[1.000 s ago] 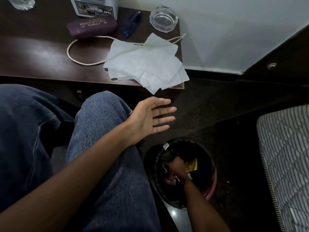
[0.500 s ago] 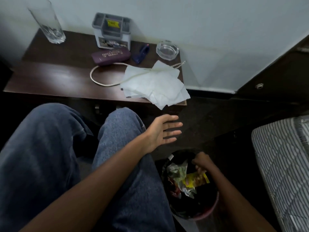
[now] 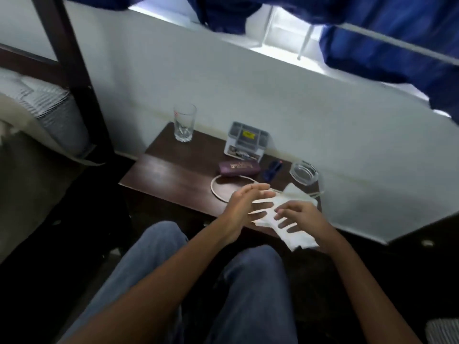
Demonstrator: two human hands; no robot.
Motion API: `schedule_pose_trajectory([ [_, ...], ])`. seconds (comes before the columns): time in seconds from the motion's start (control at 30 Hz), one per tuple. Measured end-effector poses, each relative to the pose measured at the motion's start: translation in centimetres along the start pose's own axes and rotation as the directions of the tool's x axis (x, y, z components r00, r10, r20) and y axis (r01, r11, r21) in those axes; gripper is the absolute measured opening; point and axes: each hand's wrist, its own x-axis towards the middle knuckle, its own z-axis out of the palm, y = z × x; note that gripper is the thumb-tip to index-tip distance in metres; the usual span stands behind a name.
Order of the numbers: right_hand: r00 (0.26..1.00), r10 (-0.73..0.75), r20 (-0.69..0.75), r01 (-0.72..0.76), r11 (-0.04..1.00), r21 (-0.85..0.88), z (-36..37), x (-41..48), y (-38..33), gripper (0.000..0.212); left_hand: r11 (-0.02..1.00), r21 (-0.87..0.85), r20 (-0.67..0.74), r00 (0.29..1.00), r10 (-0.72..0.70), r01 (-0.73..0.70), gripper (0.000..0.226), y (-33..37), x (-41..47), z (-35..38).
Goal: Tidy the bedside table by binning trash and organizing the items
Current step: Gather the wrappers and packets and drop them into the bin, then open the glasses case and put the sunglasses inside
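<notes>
Left grip point(image 3: 244, 206) and right grip point(image 3: 299, 217) hung spread, empty, over the tissues point(image 3: 305, 240). These looked limp and light, best bunched beneath both grips.

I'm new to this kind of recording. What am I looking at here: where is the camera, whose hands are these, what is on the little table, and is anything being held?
There is no machine here. A person wears one camera on the head, looking down past their own jeans. The left hand and right hand both reach over loose white paper sheets at the near right edge of the dark bedside table, fingers spread. Neither grips anything, and blur hides whether they touch the paper. Also on the table are a drinking glass, a grey organiser box, a purple case, a small blue item, a glass ashtray and a looped white cord.
</notes>
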Motion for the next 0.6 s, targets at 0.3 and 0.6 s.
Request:
schedule_pose_trajectory([
  [0.3,0.935,0.105,-0.340,0.077,0.873,0.482,8.9,11.7,-5.0,0.018,0.986,0.131,-0.437,0.886,0.152,-0.105,0.030,-0.7,7.6,-6.6],
  [0.6,0.825,0.075,-0.560,0.158,0.921,0.357,9.4,18.8,-2.1,0.024,0.349,0.937,-0.170,0.874,0.456,0.000,0.076,0.4,17.3,-10.1],
])
